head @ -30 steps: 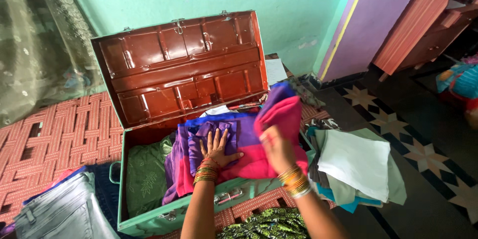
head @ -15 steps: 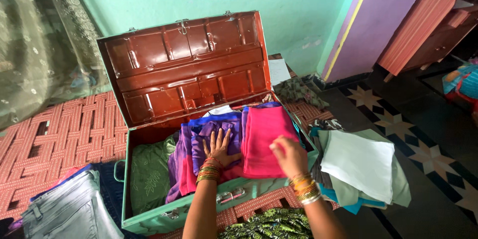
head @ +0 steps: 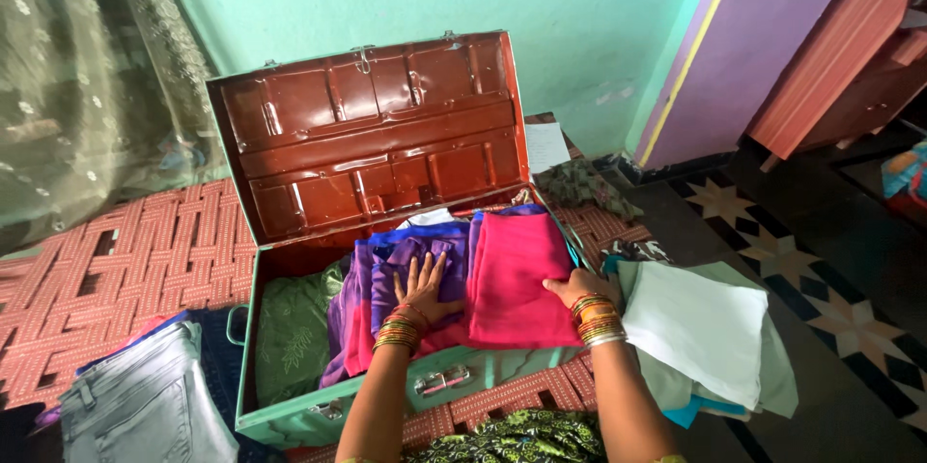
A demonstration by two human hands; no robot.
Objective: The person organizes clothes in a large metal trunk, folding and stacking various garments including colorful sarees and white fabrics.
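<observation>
- left hand [head: 422, 287] lies flat, fingers spread, on purple cloth [head: 406, 260] inside the green trunk [head: 290, 420]
- right hand [head: 572, 286] rests open-fingered, gripping nothing, on the pink cloth's [head: 517, 280] right edge, tight against the trunk wall

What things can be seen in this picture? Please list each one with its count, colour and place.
metal trunk: 1, green outside, brown inside the lid, open on the floor
pink cloth: 1, pink, folded, on top in the trunk, right part
purple cloth: 1, purple and blue, in the trunk, middle
green cloth: 1, dark green, in the trunk, left part
pale folded clothes: 1 pile, pale green and white, right of the trunk
jeans: 1, grey, left of the trunk
paper: 1, white, behind the trunk
woven mat: 1, red, under the trunk
left hand: flat on the purple cloth, bangles on the wrist
right hand: on the edge of the pink cloth, bangles on the wrist
</observation>
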